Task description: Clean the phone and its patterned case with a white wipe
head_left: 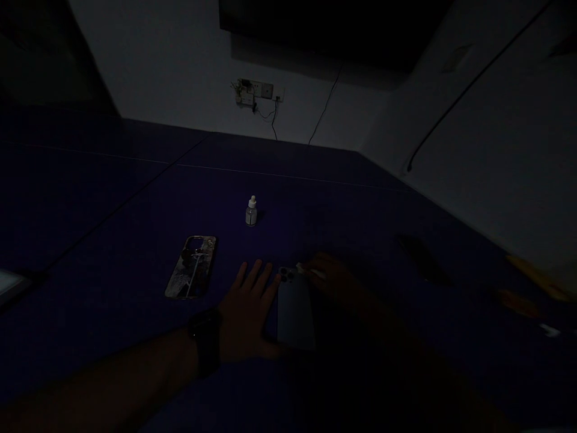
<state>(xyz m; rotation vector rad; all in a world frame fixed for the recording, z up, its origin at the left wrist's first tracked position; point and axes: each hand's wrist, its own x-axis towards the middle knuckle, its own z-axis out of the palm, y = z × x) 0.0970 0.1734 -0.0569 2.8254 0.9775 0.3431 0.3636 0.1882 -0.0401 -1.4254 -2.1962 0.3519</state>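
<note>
A smartphone [295, 313] lies back side up on the dark blue surface, its camera cluster at the far left corner. Along its left edge my left hand [250, 313] rests flat with fingers spread, the index finger and thumb at the phone's side. My right hand [331, 275] pinches a small white piece [301, 268] at the phone's far right corner; it looks like tissue or cloth, but the dark hides its kind. Left of my left hand lies a patterned phone case [192, 267]. A small dropper bottle [251, 211] with a white cap stands upright beyond the hands.
The room is very dark. On the right lie a dim dark flat object [421, 258], a yellow item [538, 278] and a small white scrap [550, 329]. A lit screen edge [13, 285] shows at the left. Sockets with cables [259, 91] are on the far wall.
</note>
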